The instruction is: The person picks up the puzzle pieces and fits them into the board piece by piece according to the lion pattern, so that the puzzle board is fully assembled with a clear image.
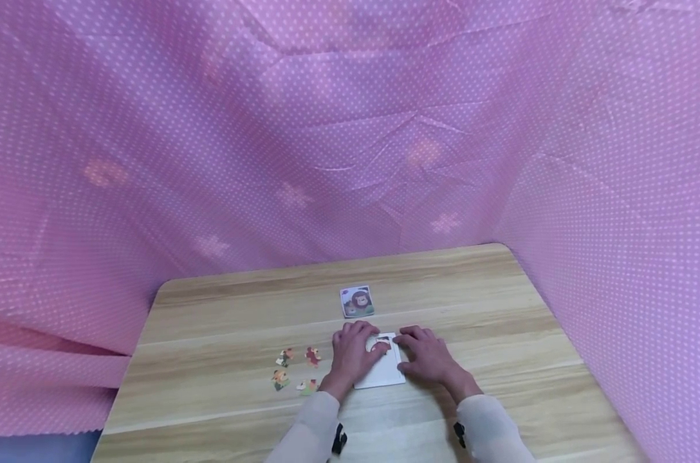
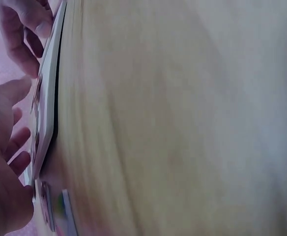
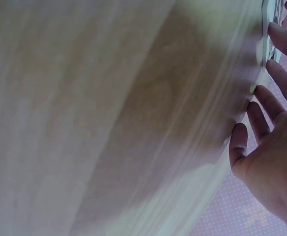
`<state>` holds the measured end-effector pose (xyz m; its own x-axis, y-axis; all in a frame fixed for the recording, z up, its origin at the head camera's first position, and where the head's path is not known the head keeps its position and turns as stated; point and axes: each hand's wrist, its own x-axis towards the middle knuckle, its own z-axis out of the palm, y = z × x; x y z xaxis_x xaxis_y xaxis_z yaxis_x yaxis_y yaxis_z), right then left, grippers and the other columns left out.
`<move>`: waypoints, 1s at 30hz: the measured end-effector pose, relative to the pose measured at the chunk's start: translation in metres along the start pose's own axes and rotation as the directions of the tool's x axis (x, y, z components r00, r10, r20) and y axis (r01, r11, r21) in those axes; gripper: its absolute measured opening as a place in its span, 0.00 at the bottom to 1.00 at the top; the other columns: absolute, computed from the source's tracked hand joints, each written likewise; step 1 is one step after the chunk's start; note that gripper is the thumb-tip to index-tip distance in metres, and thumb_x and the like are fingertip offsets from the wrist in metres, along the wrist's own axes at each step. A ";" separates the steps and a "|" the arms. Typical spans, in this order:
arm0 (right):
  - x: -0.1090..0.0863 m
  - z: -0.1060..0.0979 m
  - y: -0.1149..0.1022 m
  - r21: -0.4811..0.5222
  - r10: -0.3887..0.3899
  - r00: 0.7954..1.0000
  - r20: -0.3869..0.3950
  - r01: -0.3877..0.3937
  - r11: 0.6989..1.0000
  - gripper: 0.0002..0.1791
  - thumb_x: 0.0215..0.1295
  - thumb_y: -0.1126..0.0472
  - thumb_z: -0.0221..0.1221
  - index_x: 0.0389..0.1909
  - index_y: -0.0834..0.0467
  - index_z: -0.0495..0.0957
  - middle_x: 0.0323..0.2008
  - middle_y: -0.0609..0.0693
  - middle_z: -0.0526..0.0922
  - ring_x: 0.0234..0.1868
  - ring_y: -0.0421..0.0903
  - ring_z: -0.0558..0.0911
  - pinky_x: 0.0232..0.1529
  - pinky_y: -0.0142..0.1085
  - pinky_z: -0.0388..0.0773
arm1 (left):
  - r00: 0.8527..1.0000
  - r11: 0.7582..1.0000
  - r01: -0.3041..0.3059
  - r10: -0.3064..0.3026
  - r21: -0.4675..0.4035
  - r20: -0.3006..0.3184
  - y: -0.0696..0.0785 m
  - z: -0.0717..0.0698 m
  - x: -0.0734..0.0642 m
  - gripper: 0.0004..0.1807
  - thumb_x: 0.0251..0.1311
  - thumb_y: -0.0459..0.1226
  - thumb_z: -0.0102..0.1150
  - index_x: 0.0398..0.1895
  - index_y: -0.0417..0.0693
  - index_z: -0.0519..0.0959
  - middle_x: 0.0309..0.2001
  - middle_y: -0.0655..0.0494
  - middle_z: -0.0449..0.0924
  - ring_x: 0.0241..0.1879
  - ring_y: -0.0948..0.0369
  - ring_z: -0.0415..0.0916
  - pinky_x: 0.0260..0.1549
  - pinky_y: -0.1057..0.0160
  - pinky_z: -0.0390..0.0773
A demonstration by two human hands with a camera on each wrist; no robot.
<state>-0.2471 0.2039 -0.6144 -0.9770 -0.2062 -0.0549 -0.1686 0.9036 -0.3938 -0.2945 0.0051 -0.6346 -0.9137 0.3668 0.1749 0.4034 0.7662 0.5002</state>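
A thin white square puzzle board (image 1: 383, 378) lies flat on the table in front of me. At its far part sit puzzle pieces (image 1: 383, 341) with dark and reddish patches, partly hidden by my left hand. My left hand (image 1: 352, 352) lies over the board's left side, its thumb reaching across to the pieces. In the left wrist view, the left fingers (image 2: 18, 142) are loosely extended over the board. At the board's right edge, my right hand (image 1: 430, 355) touches it with thumb and index finger. Its other fingers (image 3: 269, 103) spread out, tips down at the tabletop.
Several loose colourful puzzle pieces (image 1: 280, 379) are scattered on the wooden table (image 1: 222, 321), left of my left hand. Beyond the board lies a square picture card (image 1: 358, 302) with a brown animal face. A pink dotted curtain (image 1: 350, 141) encloses the table's back and sides.
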 end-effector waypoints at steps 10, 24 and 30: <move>0.000 0.000 0.005 -0.011 0.003 1.000 0.011 -0.003 1.000 0.32 0.53 0.44 0.67 0.60 0.43 0.74 0.66 0.49 0.68 0.64 0.55 0.68 0.52 0.54 0.69 | 0.999 0.999 -0.011 0.009 0.036 0.047 0.004 0.001 -0.001 0.16 0.61 0.58 0.56 0.45 0.63 0.82 0.50 0.64 0.76 0.52 0.60 0.67 0.52 0.49 0.60; 0.000 0.002 0.005 0.006 -0.028 1.000 -0.007 0.028 1.000 0.31 0.53 0.46 0.67 0.60 0.45 0.75 0.66 0.50 0.69 0.64 0.56 0.68 0.50 0.53 0.70 | 0.996 0.999 -0.038 0.036 0.014 0.077 0.006 -0.001 0.000 0.13 0.62 0.54 0.57 0.44 0.63 0.83 0.49 0.63 0.75 0.51 0.59 0.66 0.51 0.49 0.59; -0.001 0.003 0.007 0.004 -0.008 1.000 0.008 0.008 1.000 0.32 0.53 0.44 0.67 0.61 0.44 0.74 0.66 0.48 0.68 0.64 0.54 0.67 0.52 0.53 0.69 | 0.996 0.999 -0.028 0.025 0.031 0.083 0.009 0.001 0.000 0.12 0.61 0.51 0.59 0.44 0.62 0.83 0.50 0.63 0.75 0.51 0.59 0.66 0.51 0.50 0.59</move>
<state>-0.2470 0.2093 -0.6201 -0.9746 -0.2160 -0.0588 -0.1756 0.9005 -0.3977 -0.2907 0.0119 -0.6308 -0.8959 0.4286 0.1166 0.4302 0.7719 0.4682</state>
